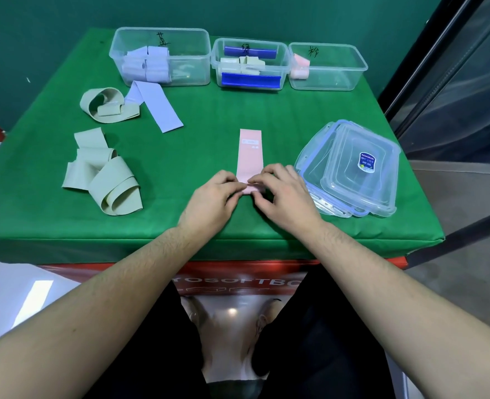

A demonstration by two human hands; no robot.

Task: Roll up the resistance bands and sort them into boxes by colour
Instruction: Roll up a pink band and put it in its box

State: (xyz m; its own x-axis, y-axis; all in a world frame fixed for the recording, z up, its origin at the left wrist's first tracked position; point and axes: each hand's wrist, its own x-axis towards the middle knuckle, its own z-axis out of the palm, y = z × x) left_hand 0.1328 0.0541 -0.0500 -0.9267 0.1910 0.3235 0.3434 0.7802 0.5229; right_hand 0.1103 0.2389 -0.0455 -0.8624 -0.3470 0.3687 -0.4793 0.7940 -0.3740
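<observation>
A pink resistance band [250,156] lies flat on the green table, running away from me. Its near end is curled into a small roll, which my left hand [212,198] and my right hand [284,194] pinch from either side. Three clear boxes stand at the back. The left box [190,67] holds several rolled lilac bands. In the middle box [284,66] are pale green rolls and blue clips, and the right box [333,67] holds pink rolls [300,67].
Loose pale green bands lie in a heap at the left [108,177], with another pale green band [105,106] and a flat lilac band [157,106] behind it. A stack of clear lids [350,168] sits just right of my right hand. The table's front edge is near my wrists.
</observation>
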